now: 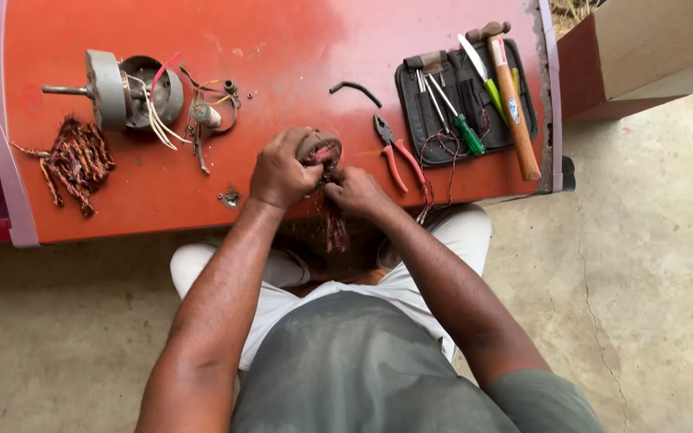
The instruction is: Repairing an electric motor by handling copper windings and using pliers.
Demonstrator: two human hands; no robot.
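Note:
My left hand point(280, 170) grips a round metal motor stator point(318, 147) at the near edge of the red table point(274, 48). My right hand point(354, 191) is closed on a bundle of reddish copper winding wire point(336, 228) that trails from the stator down over the table edge. The two hands touch each other around the stator, and most of it is hidden by my fingers.
A grey motor housing with a shaft and loose wires point(126, 90) and a pile of copper wire scraps point(75, 160) lie at the left. Red-handled pliers point(399, 156), a black tool pouch point(459, 100) with screwdrivers and a wooden-handled hammer point(511, 96) lie at the right. Concrete floor surrounds the table.

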